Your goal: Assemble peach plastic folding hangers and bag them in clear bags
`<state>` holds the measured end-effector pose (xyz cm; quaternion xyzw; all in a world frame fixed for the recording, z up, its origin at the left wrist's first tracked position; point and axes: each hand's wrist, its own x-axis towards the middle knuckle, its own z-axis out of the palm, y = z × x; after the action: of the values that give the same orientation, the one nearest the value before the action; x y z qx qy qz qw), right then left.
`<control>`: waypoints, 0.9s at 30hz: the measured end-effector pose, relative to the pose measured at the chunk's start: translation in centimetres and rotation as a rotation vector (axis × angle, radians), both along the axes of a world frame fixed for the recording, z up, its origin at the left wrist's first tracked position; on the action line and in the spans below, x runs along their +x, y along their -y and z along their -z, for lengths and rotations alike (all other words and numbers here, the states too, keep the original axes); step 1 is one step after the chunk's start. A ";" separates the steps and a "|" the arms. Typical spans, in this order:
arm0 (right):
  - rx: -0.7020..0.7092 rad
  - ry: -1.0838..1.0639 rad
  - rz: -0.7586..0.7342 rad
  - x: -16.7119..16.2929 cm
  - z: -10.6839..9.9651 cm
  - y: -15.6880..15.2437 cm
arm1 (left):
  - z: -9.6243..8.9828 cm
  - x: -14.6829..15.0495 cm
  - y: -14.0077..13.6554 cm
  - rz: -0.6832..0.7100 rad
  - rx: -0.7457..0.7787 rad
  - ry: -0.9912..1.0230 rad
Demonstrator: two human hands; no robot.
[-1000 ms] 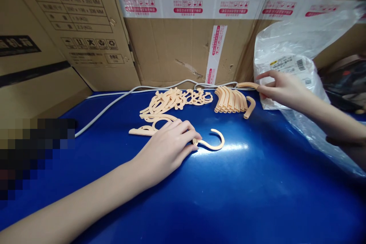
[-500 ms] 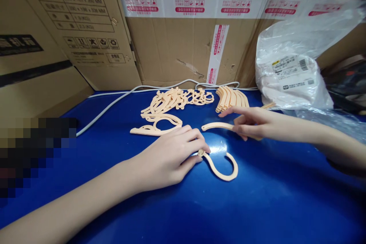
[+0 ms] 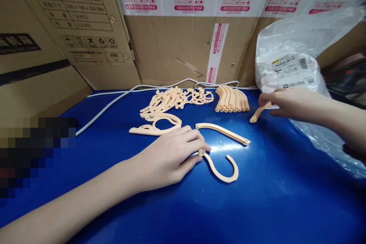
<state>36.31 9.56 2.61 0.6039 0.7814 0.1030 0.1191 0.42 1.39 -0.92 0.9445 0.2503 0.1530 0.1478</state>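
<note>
Between the thumb and fingers of my left hand (image 3: 168,160) is the round end of a cream plastic hanger hook (image 3: 224,178); its curl lies on the blue table, pointing right. My right hand (image 3: 281,101) is at the front of the plastic bag, its fingers closed on a curved cream hanger arm (image 3: 257,116), tilted with its lower end toward the table. Another hanger arm (image 3: 225,132) lies loose beyond the hook. Just past my left hand rest folded hangers (image 3: 156,132), partly covered by my fingers.
At the back sit a heap of cream hanger parts (image 3: 168,101) and a row of hanger arms (image 3: 233,99). A white cable (image 3: 111,112) runs behind them along cardboard boxes (image 3: 177,45). The clear plastic bag (image 3: 286,45) stands at right, its film spreading over the table (image 3: 200,213).
My right hand has let go of the loose hanger arm, moved right and back to the bag, and taken hold of another arm. My left hand stays on the hook.
</note>
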 end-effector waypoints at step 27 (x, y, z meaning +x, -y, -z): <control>-0.322 -1.177 -0.565 -9.9 0.1 7.3 | -0.1 -0.2 -0.6 -0.211 0.055 0.205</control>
<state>26.43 2.27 2.51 0.3063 0.8497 -0.3338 -0.2697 0.20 2.03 -0.84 0.8961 0.3274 0.2701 0.1299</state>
